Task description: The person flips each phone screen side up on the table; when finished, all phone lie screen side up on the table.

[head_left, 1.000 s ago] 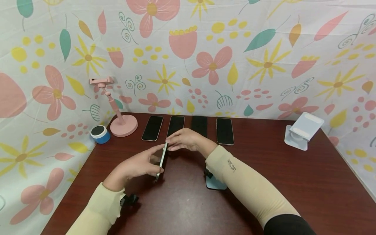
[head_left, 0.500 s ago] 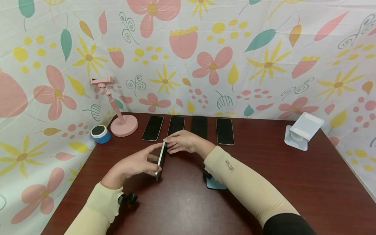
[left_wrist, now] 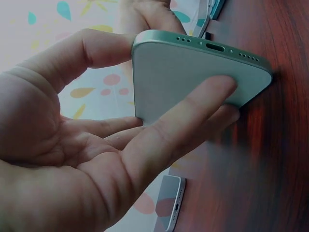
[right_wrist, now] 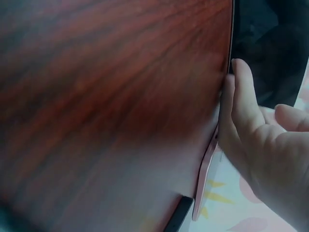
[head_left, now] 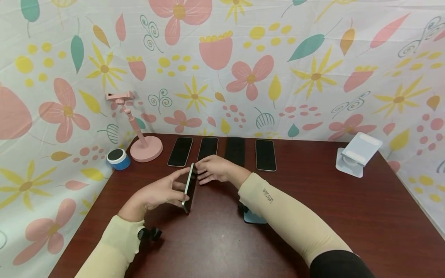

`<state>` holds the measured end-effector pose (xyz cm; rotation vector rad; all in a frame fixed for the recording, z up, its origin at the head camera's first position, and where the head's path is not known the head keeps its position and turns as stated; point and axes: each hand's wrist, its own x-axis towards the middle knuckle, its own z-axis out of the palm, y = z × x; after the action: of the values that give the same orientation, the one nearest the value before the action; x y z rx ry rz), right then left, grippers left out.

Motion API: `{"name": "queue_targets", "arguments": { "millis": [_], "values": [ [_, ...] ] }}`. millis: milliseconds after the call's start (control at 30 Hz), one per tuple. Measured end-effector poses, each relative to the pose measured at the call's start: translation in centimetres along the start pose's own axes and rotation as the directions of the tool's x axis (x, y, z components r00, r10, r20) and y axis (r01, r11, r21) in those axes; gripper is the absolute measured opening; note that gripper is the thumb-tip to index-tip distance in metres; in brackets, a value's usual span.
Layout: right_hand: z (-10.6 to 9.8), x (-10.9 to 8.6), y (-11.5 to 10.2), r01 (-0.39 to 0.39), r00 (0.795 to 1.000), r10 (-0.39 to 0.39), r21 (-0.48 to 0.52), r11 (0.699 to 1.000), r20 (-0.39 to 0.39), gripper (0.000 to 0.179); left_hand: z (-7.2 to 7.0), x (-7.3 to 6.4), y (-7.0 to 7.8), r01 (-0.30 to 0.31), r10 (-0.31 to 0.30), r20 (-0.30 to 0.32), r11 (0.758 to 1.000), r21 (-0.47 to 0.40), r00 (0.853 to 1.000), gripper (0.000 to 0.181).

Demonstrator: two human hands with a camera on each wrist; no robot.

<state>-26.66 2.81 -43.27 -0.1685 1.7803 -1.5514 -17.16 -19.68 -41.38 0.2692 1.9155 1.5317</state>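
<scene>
A pale green smartphone (head_left: pixel 191 188) stands tilted on a long edge, its dark screen facing right. My left hand (head_left: pixel 159 195) holds it from the left. In the left wrist view, the fingers of that hand (left_wrist: pixel 91 145) spread over the pale back of the phone (left_wrist: pixel 169 72) and one edge; its port end points at the camera. At the phone's far end is my right hand (head_left: pixel 217 168), its fingertips at the screen side. Straight fingers of the right hand (right_wrist: pixel 246 106) lie against the black screen (right_wrist: pixel 268 53) in the right wrist view, the thumb apart from them.
Several dark phones, including one (head_left: pixel 180 151) and another (head_left: pixel 265 155), lie along the back. A pink phone stand (head_left: pixel 146 148) and blue round speaker (head_left: pixel 119 159) are at left. A white folding stand (head_left: pixel 358 154) is at right. A light blue object (head_left: pixel 255 217) lies partly under my right sleeve.
The smartphone has turned so that more of its screen shows, and it has shifted slightly left. My right hand has eased off its upper far corner toward the screen side.
</scene>
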Motion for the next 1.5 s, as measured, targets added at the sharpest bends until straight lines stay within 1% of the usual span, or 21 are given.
{"name": "queue_targets", "arguments": {
  "millis": [167,433,567,733,1067,1500],
  "values": [
    [0.6,0.3,0.2,0.01,1.0,-0.01,0.0,1.0,-0.013,0.044,-0.1,0.0,0.0,0.005,-0.005,0.001,1.0,-0.007,1.0,0.097],
    [1.0,0.2,0.2,0.018,0.998,-0.017,0.007,1.0,-0.066,0.042,0.0,0.2,-0.2,0.003,-0.003,-0.016,1.0,-0.015,1.0,0.099],
    [1.4,0.1,0.3,0.036,0.996,-0.035,0.005,0.999,-0.087,0.042,0.0,0.2,-0.3,-0.001,0.001,-0.021,1.0,-0.011,1.0,0.099],
    [1.7,-0.2,0.3,0.052,0.992,-0.052,0.0,0.999,-0.111,0.041,-0.1,0.1,-0.4,-0.009,0.009,-0.015,1.0,-0.012,1.0,0.099],
    [2.1,-0.4,0.4,0.055,0.985,-0.058,-0.019,0.998,-0.163,0.036,-0.6,0.1,-0.7,-0.007,0.007,0.0,1.0,-0.02,1.0,0.099],
    [2.2,-0.3,0.5,0.068,0.984,-0.07,-0.019,0.998,-0.163,0.036,-1.1,-0.2,-0.9,-0.003,0.003,0.012,1.0,-0.015,1.0,0.101]
  ]
}}
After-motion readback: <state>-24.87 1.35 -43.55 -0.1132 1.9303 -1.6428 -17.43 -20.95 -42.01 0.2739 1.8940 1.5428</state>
